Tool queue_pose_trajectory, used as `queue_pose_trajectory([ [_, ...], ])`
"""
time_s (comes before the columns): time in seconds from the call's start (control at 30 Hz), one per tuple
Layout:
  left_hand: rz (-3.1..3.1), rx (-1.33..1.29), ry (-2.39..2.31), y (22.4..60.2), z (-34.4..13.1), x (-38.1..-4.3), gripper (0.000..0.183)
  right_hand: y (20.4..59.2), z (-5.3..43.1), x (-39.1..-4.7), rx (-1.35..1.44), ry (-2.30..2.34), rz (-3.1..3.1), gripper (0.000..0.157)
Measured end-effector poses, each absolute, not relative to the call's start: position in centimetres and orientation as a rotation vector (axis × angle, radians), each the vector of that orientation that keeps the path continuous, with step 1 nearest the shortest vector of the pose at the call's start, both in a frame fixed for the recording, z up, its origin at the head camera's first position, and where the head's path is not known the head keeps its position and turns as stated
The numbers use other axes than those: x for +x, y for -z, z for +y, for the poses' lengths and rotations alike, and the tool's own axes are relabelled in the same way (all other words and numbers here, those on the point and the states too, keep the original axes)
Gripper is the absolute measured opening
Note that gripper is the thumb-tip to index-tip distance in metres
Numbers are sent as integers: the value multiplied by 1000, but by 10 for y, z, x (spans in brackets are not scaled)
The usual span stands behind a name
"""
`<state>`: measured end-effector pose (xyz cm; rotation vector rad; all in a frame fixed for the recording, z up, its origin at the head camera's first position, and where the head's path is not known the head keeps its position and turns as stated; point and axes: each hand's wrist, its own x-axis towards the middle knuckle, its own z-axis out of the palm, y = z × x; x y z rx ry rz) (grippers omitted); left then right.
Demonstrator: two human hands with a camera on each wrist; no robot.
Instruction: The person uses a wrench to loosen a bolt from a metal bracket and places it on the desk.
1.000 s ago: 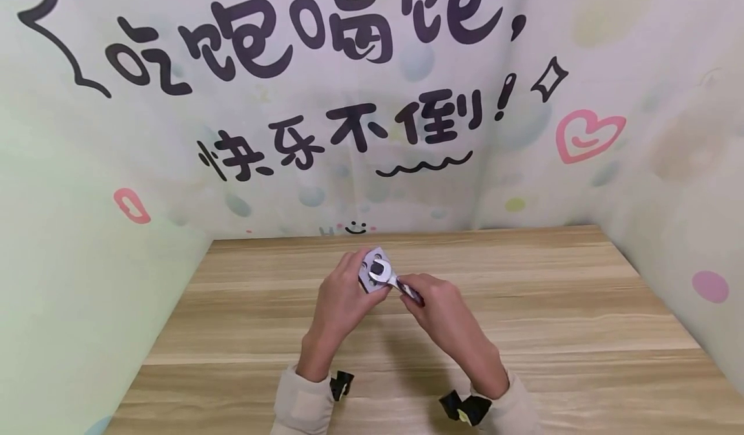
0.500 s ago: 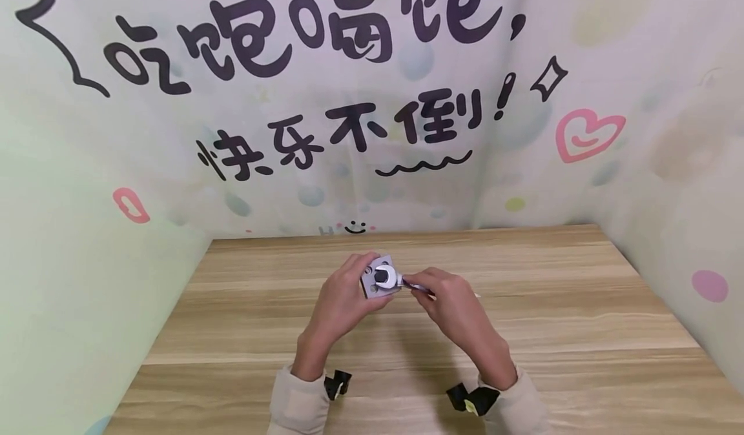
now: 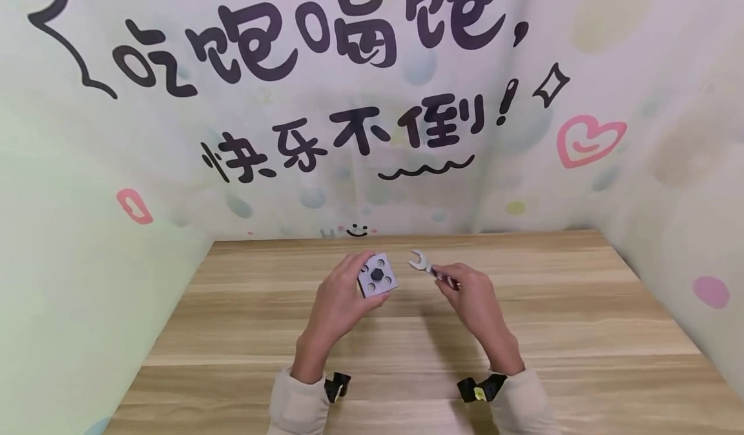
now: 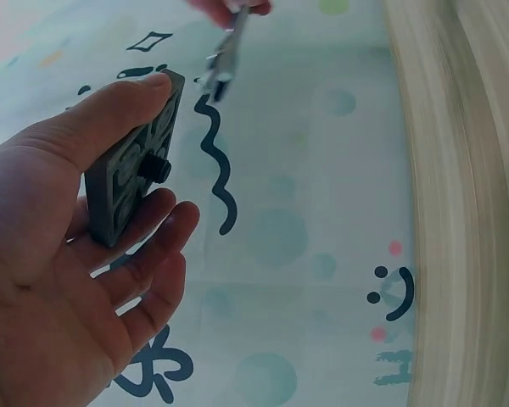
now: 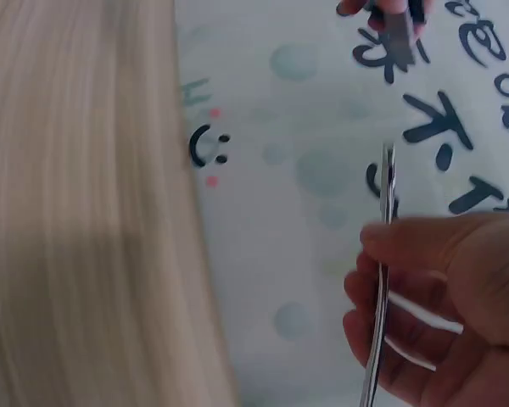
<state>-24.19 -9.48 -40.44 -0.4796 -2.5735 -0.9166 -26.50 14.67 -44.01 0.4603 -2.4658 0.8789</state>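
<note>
In the head view my left hand (image 3: 337,296) grips a square grey plate (image 3: 386,282) by its edges, holding it above the table. Several round holes surround a black hex bolt head (image 3: 377,274) at the plate's middle. The left wrist view has the plate (image 4: 110,191) edge-on between thumb and fingers, its bolt (image 4: 155,169) sticking out to the right. My right hand (image 3: 473,296) pinches an open-end wrench (image 3: 420,262) by its handle. The wrench's jaw stands apart from the bolt, to its right. In the right wrist view the wrench (image 5: 382,288) shows as a thin shiny edge.
Beneath both hands lies a wood-grain table (image 3: 261,332). A pale printed backdrop (image 3: 325,196) with dark lettering stands behind it and along both sides. Black camera mounts sit at the left wrist (image 3: 338,386) and the right wrist (image 3: 481,388).
The wrench was around the bolt head in both earlier frames. It has come off and moved right with my right hand. My left hand keeps its grip on the plate, which has turned slightly.
</note>
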Motion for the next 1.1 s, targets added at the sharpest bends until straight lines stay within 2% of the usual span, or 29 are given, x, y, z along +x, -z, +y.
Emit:
queue_pose_trajectory([
  [0.2,-2571,-508,930,403,-92,-241,68,459,171,-274,76,-864,-2543,20],
  [0.37,-2578,-524,946,402,-90,-239,68,475,184,-276,-90,-769,-2616,2],
  [0.53,-2566,-523,939,401,-91,-239,68,488,187,-283,-110,-672,-2720,18],
  [0.87,-2545,-534,925,400,-94,-237,68,479,184,-284,-121,-580,-2849,19],
  [1.1,-2563,-543,923,399,-96,-237,67,476,184,-284,-93,-589,-2932,28],
])
